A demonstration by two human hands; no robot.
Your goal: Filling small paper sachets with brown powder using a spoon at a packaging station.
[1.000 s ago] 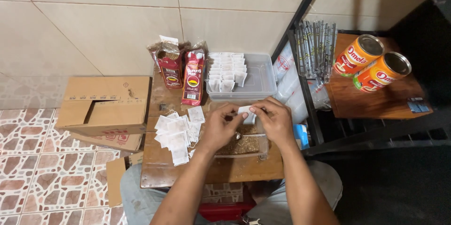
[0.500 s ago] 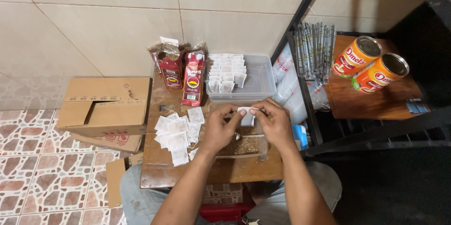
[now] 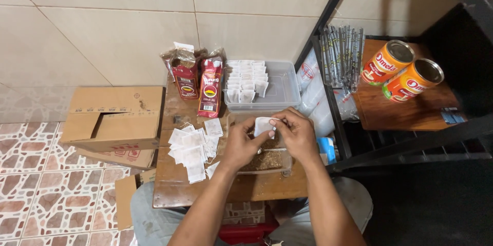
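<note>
Both my hands hold one small white paper sachet (image 3: 262, 125) above a clear tray of brown loose tea (image 3: 265, 161). My left hand (image 3: 241, 146) pinches the sachet's lower left side. My right hand (image 3: 295, 132) grips its upper right edge. A pile of empty white sachets with strings (image 3: 193, 146) lies on the small wooden table (image 3: 177, 187) to the left of my left hand. Behind my hands a clear plastic box (image 3: 282, 92) holds rows of filled sachets (image 3: 246, 81).
Two red tea packets (image 3: 197, 84) stand at the table's back left. An open cardboard box (image 3: 115, 115) sits on the tiled floor at left. At right, a dark metal rack's wooden shelf (image 3: 405, 112) carries two orange cans (image 3: 403, 71), with straws (image 3: 341, 53) and stacked plastic cups (image 3: 316, 97) beside it.
The sachet has stayed between my hands, and my fingers have shifted slightly on it. The rest looks the same.
</note>
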